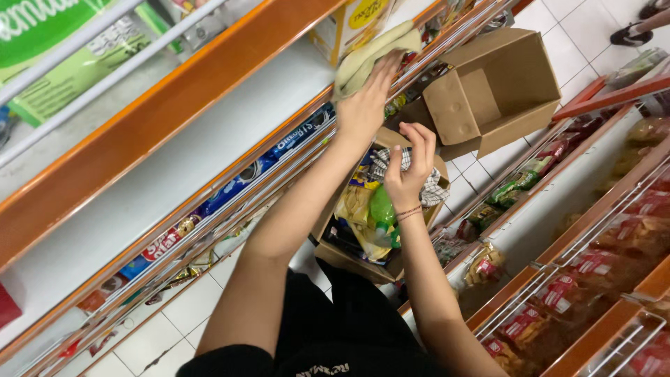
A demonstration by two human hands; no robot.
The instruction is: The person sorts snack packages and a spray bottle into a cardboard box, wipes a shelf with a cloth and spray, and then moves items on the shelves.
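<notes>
My left hand lies flat on a pale yellow cloth and presses it onto the white shelf board with its orange front edge. A yellow carton stands on the shelf just beyond the cloth. My right hand, with a thin band at the wrist, hovers with loosely curled fingers and nothing in it. Below it, an open cardboard box on the floor holds packets, a green bottle and a checked cloth.
An empty cardboard box lies tipped on the tiled floor farther along the aisle. Biscuit packs line the rack under the white shelf. Opposite shelves hold red snack bags. Another person's shoe shows at top right.
</notes>
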